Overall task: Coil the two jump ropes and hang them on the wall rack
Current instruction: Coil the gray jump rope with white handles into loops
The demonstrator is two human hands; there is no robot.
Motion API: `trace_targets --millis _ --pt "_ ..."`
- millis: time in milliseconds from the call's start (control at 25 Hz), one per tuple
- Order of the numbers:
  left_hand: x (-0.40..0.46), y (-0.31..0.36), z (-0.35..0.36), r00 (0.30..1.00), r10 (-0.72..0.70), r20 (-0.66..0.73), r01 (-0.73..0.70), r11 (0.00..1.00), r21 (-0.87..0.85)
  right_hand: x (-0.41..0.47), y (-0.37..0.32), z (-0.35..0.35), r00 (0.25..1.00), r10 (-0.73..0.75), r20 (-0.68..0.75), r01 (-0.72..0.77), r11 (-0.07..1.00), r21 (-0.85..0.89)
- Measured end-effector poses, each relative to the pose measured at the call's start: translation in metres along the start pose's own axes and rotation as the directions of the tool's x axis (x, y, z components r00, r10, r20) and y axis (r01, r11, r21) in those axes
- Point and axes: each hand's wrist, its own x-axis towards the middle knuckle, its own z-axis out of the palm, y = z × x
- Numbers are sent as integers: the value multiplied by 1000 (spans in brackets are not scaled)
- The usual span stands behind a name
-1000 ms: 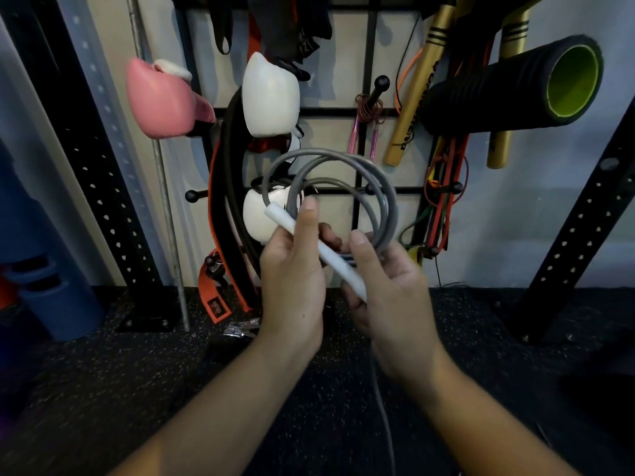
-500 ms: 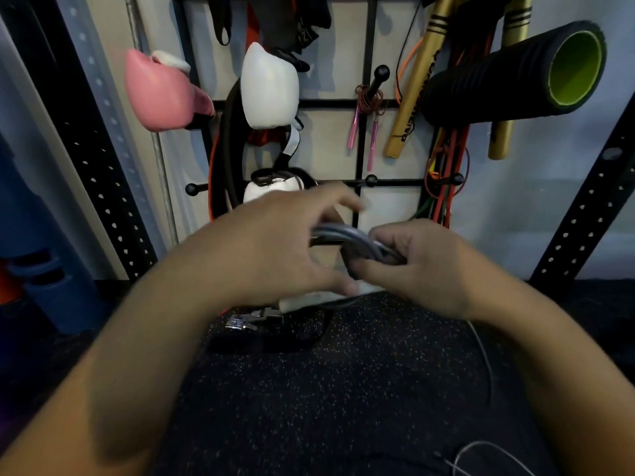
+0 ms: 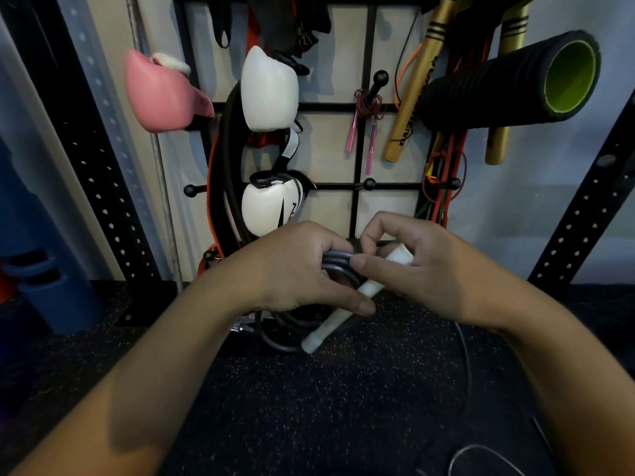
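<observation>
Speckled black floor (image 3: 309, 407); pale wall (image 3: 515, 207)

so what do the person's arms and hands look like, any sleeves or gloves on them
Both forearms are bare up to the frame's lower edge, with no sleeves in view. The left hand and right hand wear no gloves, and no rings, watch or wristband show. The nails that show are short and plain.

Boxing gloves (image 3: 269, 89) and foam roller (image 3: 508, 82) crowd the wall rack (image 3: 369, 42); middle pegs (image 3: 369, 183) stand reachable.
</observation>
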Motion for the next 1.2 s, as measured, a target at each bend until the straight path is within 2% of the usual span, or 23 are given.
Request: trace_targets --millis 40,120,200,240,320,440,520,560,640,680,800,880,960,1000,1040,1080,1120,1160,1200 --pt "-1 -1 0 1000 15 -7 -15 1000 -14 1 -1 2 1000 -7 -4 7 1000 6" --pt "-5 -1 -4 996 71 -45 -76 991 -110 5 -3 0 996 67 -57 -55 982 181" --pt "-8 -4 -10 982 88 -165 -138 935 -325 3 -2 -10 974 187 -127 -118 900 419" --pt "-7 -7 -12 967 63 -248 -175 869 -463 3 -1 -17 962 225 -153 -122 860 495" --pt "-2 -10 -11 919 -35 -394 -269 675 -688 5 11 -26 949 243 -202 -106 847 521" --pt "8 -2 7 846 -227 -482 -353 439 -826 20 12 -6 940 288 -184 -183 879 440" --pt "12 8 25 790 -357 -499 -384 346 -856 25 0 19 939 273 -211 -165 892 421" --pt "14 10 34 752 -413 -514 -395 342 -853 20 -4 32 946 188 -266 -67 912 406" --pt "15 12 44 702 -463 -541 -411 357 -839 12 -7 46 923 68 -378 102 905 412" --pt "15 11 46 700 -468 -539 -407 359 -840 7 -9 48 911 62 -408 134 891 434" --pt "15 6 40 750 -417 -514 -374 373 -849 15 -2 37 918 72 -389 116 892 437" --pt "17 -3 28 726 -368 -581 -384 483 -787 16 1 23 936 78 -344 62 923 379" --pt "12 -11 9 658 -264 -706 -380 692 -614 11 6 10 970 57 -238 6 967 256" --pt "7 -12 -5 655 -146 -741 -360 802 -477 9 8 3 985 53 -164 -21 982 188" --pt "0 -10 -18 704 1 -710 -325 890 -321 7 9 -1 995 47 -90 -35 991 131" --pt "-7 -7 -28 799 118 -590 -268 948 -173 6 10 -2 999 35 -15 -34 995 91" --pt "-11 -2 -32 899 160 -406 -198 979 -51 5 8 0 999 16 49 -19 997 68" --pt "-13 3 -31 969 126 -215 -121 992 35 4 6 4 995 -5 100 -2 998 67" --pt "-12 6 -25 997 52 -63 -47 996 74 5 4 8 991 -22 133 10 996 92"
